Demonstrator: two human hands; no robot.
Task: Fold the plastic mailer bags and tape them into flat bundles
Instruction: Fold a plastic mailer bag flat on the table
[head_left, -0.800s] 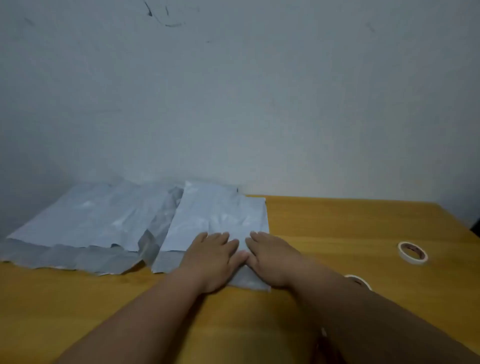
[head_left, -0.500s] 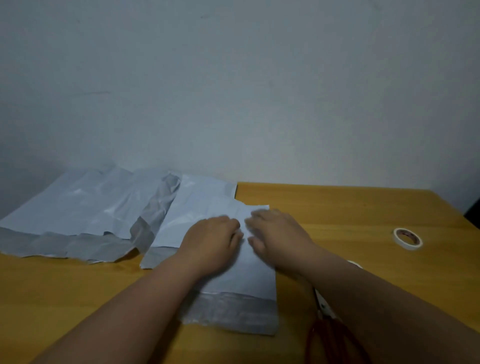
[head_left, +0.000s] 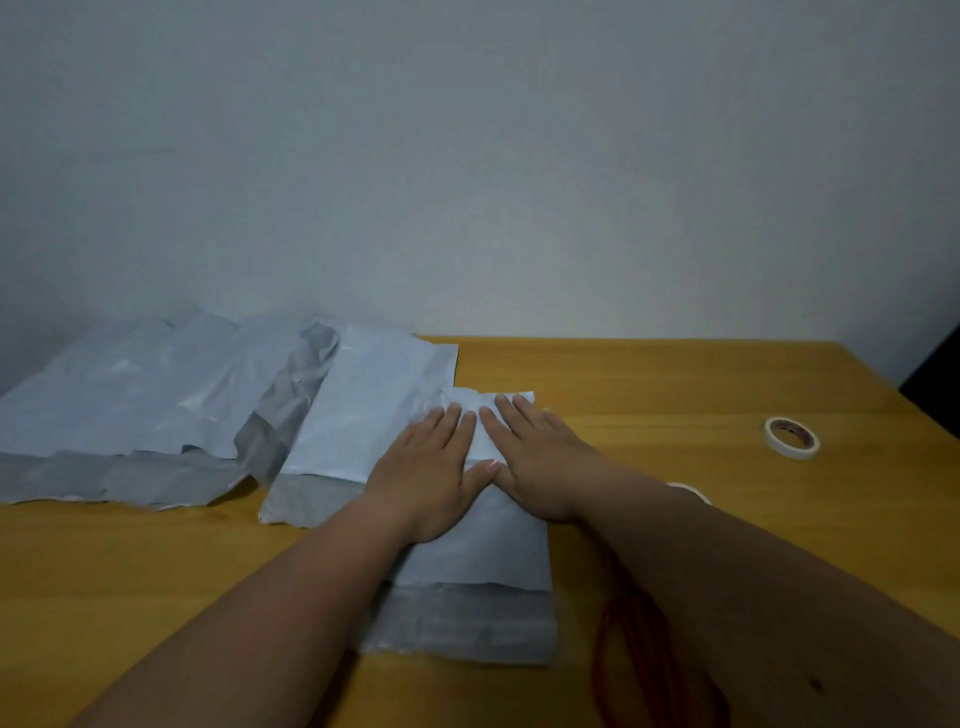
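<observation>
Left hand: the left hand (head_left: 427, 470) lay palm down, fingers straight and close together, pressing on the pale grey plastic mailer bag (head_left: 475, 558) at the centre of the view.
Right hand: the right hand (head_left: 535, 457) lay flat beside it at 3 o'clock of the left, fingers straight and slightly fanned, pressing the same bag; the two thumbs met tip to tip.
Mailer under the hands: it lay flat on the yellow-brown wooden table (head_left: 675, 384), its far edge at 12 o'clock just past the fingertips, its darker grey flap band at 6 o'clock, near the table's front.
Second mailer: another pale grey plastic mailer (head_left: 363, 415) lay at 10 o'clock of the hands, partly under the first, with its own dark grey band toward the front.
Loose heap: a wider, crumpled spread of grey plastic mailers (head_left: 140, 405) lay at 9 o'clock, against the plain grey-white wall (head_left: 519, 182), overlapping the second mailer's left edge.
Tape: a white roll of adhesive tape (head_left: 791, 437) lay flat at 3 o'clock, well apart from the hands; a second white roll (head_left: 693, 491) showed only as a sliver behind the right forearm.
Red item: a red looped object (head_left: 618, 639), blurred and partly hidden by the right forearm, lay at 5 o'clock; what it was could not be told.
</observation>
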